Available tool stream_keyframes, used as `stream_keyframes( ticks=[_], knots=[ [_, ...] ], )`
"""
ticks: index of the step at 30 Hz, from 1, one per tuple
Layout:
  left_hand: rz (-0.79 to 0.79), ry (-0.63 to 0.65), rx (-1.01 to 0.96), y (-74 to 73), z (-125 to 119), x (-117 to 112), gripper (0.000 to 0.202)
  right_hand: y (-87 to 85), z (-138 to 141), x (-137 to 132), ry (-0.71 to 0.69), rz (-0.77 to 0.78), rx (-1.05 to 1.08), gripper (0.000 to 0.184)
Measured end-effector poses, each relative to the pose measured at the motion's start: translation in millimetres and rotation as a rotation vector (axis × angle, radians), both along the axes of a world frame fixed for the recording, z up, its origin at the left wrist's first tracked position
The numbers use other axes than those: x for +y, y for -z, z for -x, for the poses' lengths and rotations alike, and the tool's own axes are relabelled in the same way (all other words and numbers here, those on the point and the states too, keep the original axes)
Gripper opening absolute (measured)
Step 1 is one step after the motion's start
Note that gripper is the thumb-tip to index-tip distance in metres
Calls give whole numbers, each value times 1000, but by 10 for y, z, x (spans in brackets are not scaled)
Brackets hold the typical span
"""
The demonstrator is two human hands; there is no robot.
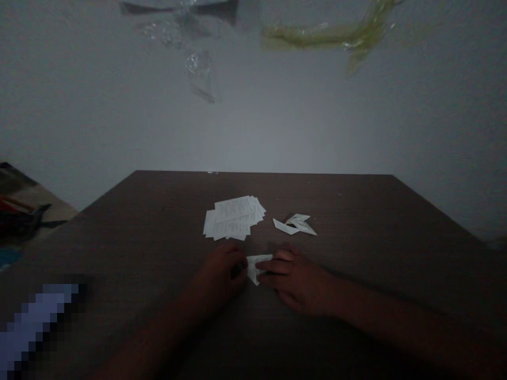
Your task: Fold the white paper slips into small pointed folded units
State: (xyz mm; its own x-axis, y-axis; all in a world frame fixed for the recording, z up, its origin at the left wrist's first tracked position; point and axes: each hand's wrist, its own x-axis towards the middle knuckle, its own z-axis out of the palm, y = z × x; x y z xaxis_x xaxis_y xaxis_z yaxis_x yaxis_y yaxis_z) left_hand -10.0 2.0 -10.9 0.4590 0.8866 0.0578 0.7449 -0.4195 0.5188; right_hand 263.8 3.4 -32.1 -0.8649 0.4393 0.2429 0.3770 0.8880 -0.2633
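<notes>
A small folded slip of white paper (pixel 256 267) lies on the dark wooden table (pixel 348 227) between my two hands. My left hand (pixel 224 274) pinches its left end, and my right hand (pixel 295 279) presses its fingers on the right part. Farther ahead, a loose pile of printed paper slips (pixel 233 218) lies just beyond my left hand. To the right of that pile, a few folded white paper pieces (pixel 295 224) rest above my right hand, touching neither hand.
The table's far edge meets a grey wall (pixel 253 116). Clear plastic and a greenish film (pixel 328 34) appear at the top. A pixelated pale object (pixel 39 327) sits at the lower left, and dark clutter (pixel 19 221) lies beyond the table's left edge.
</notes>
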Motion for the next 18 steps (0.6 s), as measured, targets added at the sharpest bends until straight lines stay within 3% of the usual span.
stream_keyframes(
  ticks=[9,18],
  knots=[
    [-18,-56,214,-80,-166,-111,14,4,30,-11,-11,-38,-10,37],
    [-14,-27,144,-71,-86,-31,15,-110,36,-52,-1,-16,-82,39]
  ],
)
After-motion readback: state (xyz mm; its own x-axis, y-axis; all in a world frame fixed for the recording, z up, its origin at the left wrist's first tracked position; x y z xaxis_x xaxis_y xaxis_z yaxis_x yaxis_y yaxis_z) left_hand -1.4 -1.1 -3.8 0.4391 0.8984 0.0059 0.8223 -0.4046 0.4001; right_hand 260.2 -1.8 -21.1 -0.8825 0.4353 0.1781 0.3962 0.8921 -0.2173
